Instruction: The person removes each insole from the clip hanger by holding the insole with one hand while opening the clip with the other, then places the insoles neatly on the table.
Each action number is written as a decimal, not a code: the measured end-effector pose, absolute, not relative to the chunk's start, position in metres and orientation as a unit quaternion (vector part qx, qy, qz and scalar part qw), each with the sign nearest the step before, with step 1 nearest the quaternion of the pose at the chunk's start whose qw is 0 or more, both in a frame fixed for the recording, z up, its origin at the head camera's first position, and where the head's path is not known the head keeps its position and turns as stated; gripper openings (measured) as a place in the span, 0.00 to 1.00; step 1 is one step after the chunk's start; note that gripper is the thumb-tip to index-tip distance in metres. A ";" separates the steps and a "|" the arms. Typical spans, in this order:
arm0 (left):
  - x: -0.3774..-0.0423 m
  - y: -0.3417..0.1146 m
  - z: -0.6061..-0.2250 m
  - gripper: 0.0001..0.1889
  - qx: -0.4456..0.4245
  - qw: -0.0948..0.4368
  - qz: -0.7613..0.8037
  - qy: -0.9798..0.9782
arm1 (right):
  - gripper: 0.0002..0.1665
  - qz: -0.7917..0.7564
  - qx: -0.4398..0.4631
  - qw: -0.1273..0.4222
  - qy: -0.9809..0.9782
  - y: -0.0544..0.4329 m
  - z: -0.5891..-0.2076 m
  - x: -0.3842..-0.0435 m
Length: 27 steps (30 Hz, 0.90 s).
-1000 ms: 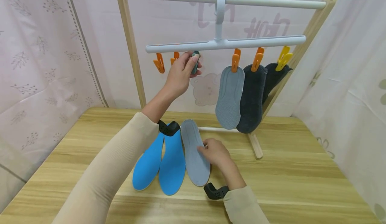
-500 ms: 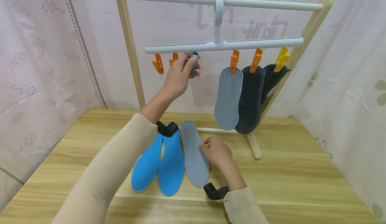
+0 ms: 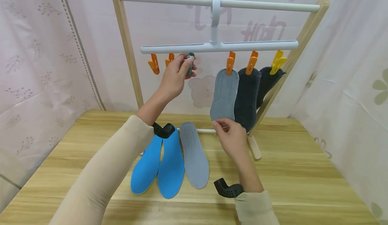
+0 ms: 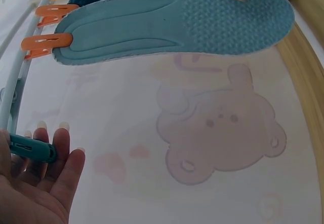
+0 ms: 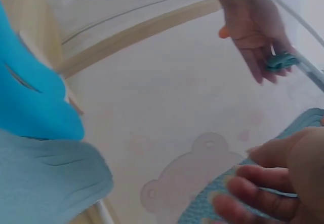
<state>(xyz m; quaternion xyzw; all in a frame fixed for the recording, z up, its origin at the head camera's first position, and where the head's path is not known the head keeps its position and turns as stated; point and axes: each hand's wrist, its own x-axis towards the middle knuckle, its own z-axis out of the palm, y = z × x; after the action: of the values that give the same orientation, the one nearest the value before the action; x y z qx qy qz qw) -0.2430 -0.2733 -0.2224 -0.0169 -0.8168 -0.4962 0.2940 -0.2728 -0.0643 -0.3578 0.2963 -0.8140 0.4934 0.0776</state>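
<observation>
My left hand (image 3: 174,75) pinches a dark green clothespin (image 3: 190,66) under the hanger's white bar (image 3: 175,49); nothing hangs from this clothespin. In the left wrist view the clothespin (image 4: 35,149) lies between thumb and fingers. My right hand (image 3: 233,137) is at the lower end of the hanging grey insole (image 3: 225,92), its fingers loosely bent and overlapping the textured heel. A gap shows between that thumb and the fingers (image 5: 253,183) in the right wrist view. An orange clothespin (image 3: 230,66) grips the insole's top. Another grey insole (image 3: 194,157) lies on the table.
Two blue insoles (image 3: 171,167) lie left of the grey one. Two dark insoles (image 3: 247,100) hang at the right from orange and yellow clothespins (image 3: 278,62). Orange clothespins (image 3: 154,64) hang at the left. A wooden-legged rack (image 3: 127,46) carries the hanger, with a curtain behind.
My right hand has left the grey insole on the table and moved up and right to the hanging grey insole. My left hand stays on the green clothespin; the view has shifted slightly.
</observation>
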 end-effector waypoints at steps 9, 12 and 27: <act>-0.235 -0.284 -0.220 0.19 -0.007 0.294 -0.487 -0.822 | 0.12 0.595 0.249 0.151 -0.749 -0.059 -0.350 -0.276; -0.234 -0.286 -0.219 0.17 -0.008 0.293 -0.483 -0.825 | 0.14 0.599 0.240 0.161 -0.747 -0.057 -0.348 -0.276; -0.226 -0.291 -0.216 0.18 -0.006 0.273 -0.466 -0.842 | 0.21 0.623 0.264 0.166 -0.717 -0.062 -0.339 -0.282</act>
<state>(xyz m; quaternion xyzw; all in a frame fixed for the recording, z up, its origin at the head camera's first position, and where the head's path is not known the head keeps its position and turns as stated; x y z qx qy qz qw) -0.2262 -0.2912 -0.2163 -0.0060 -0.8419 -0.4655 0.2729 -0.2821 -0.0624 -0.3393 0.2638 -0.7175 0.6230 0.1659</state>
